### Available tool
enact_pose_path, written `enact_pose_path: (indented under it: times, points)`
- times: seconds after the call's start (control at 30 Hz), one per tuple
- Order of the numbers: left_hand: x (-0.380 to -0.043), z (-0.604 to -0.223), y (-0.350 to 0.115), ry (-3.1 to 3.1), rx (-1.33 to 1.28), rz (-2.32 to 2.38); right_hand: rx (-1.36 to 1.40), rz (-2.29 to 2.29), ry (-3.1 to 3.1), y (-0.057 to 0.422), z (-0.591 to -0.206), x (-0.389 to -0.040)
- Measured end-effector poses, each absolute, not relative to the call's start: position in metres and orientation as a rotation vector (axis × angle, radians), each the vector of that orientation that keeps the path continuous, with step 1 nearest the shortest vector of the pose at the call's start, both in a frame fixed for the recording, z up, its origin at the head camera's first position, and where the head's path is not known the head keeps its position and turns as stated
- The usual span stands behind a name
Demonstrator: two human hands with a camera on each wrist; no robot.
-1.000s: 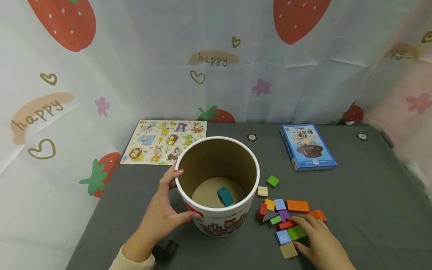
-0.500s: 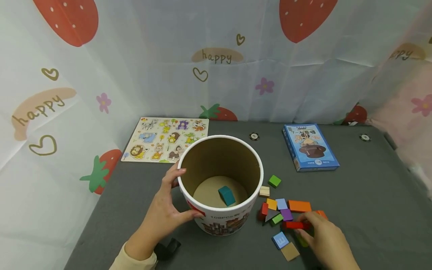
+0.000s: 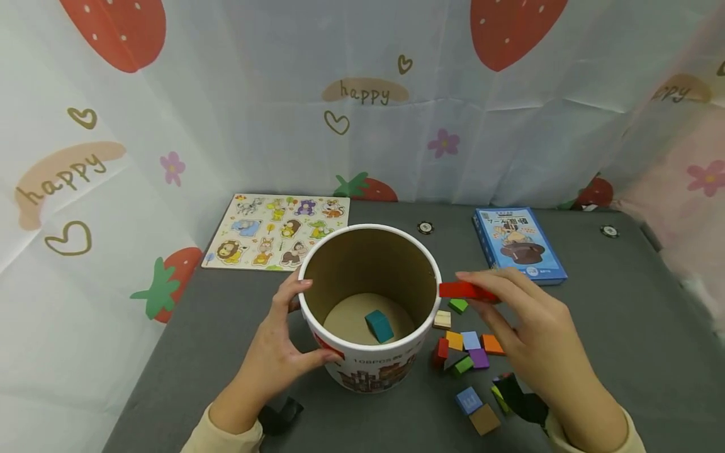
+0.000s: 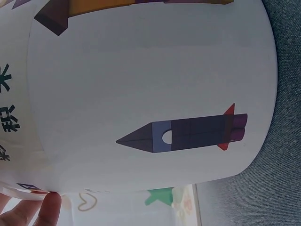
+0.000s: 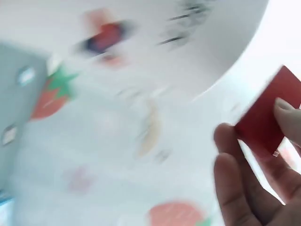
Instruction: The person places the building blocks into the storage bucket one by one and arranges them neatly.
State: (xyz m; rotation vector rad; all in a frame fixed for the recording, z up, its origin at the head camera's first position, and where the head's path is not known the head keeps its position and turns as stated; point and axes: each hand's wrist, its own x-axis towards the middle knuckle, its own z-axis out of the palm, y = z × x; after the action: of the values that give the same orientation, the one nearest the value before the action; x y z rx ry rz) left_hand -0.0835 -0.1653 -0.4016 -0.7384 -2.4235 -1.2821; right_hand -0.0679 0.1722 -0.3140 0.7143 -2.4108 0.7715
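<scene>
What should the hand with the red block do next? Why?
I'd probably move the red block left over the bucket: the right hand holds it by the rim, the left hand grips the other side, and a teal block lies inside.

White bucket (image 3: 368, 372): "108PCS" just right of the left thumb (image 3: 316, 359); "积" above the fingertips (image 4: 51, 208) in the left-wrist view. Fabric backdrop (image 3: 255, 126): "happy," repeated, beyond the fingers.
</scene>
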Motion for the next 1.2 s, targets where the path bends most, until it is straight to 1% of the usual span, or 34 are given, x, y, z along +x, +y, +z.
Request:
enact_pose_path:
  times: [0.07,0.17,0.33,0.47,0.63,0.8,1.0,1.1,1.2]
  points:
    - [-0.083,-0.402,-0.166,-2.431,-0.735,-1.27,0.862,0.776,-2.393,0.157,-0.299,-0.077]
    - [-0.083,-0.402,-0.166,-2.434,-0.738,-1.258,1.054,0.736,-2.397,0.136,-0.287,-0.093]
    - [-0.083,-0.401,-0.166,-2.412,-0.741,-1.257,1.305,0.688,-2.485,0.11,-0.284,-0.123]
    - [-0.084,-0.401,-0.166,-2.408,-0.749,-1.276,1.387,0.586,-2.61,0.098,-0.285,-0.138]
    - [-0.085,-0.403,-0.166,-2.424,-0.746,-1.295,1.348,0.416,-2.767,0.092,-0.287,-0.144]
    - [-0.085,-0.404,-0.167,-2.438,-0.737,-1.29,1.262,0.43,-2.683,0.098,-0.29,-0.137]
    - [-0.084,-0.405,-0.164,-2.434,-0.733,-1.3,1.01,0.586,-2.389,0.129,-0.297,-0.103]
    - [-0.083,-0.404,-0.164,-2.43,-0.728,-1.307,0.85,0.661,-2.394,0.15,-0.307,-0.082]
    - [-0.082,-0.403,-0.165,-2.433,-0.719,-1.311,0.704,0.657,-2.53,0.17,-0.329,-0.063]
